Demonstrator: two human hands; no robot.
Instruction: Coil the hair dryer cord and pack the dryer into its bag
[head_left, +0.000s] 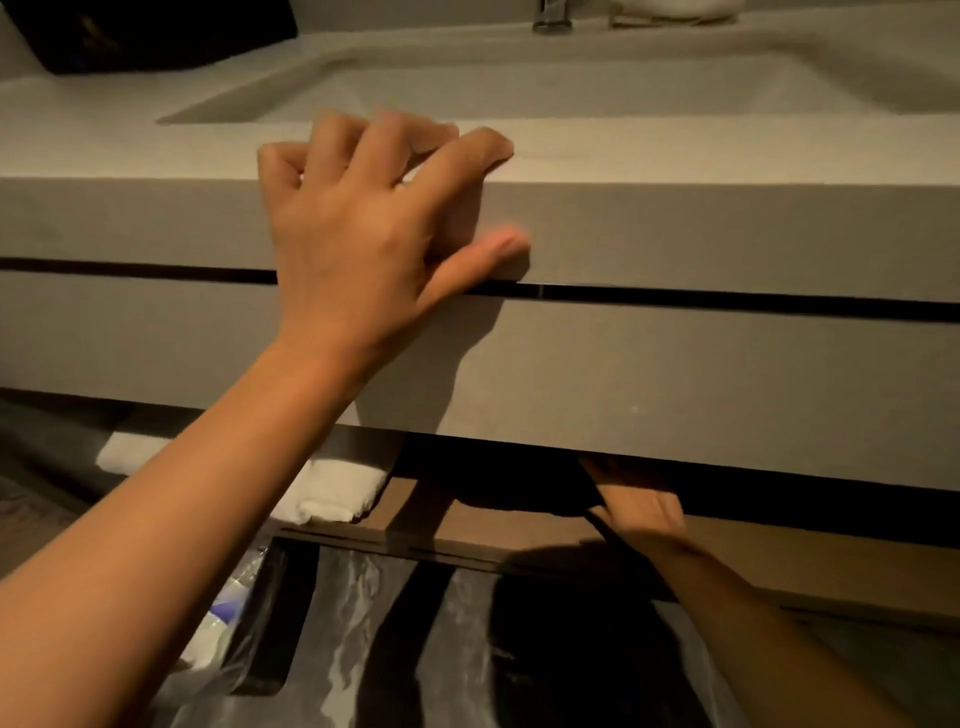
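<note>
A dark soft bag (519, 488) lies on the wooden shelf (519, 530) under the vanity, mostly in shadow. My right hand (641, 501) reaches under the counter and grips the bag's right end. A thin dark cord (605, 525) runs across that hand, and its fingertips are hidden by the counter's lower edge. My left hand (363, 223) rests flat on the front edge of the grey vanity counter (675, 234), fingers spread, holding nothing. No hair dryer is visible.
The sink basin (519, 78) and a chrome faucet (553, 15) lie behind the counter edge, with a black box (156, 31) at the back left. White folded towels (332, 491) sit left on the shelf. Below stands a bin with a plastic liner (363, 639).
</note>
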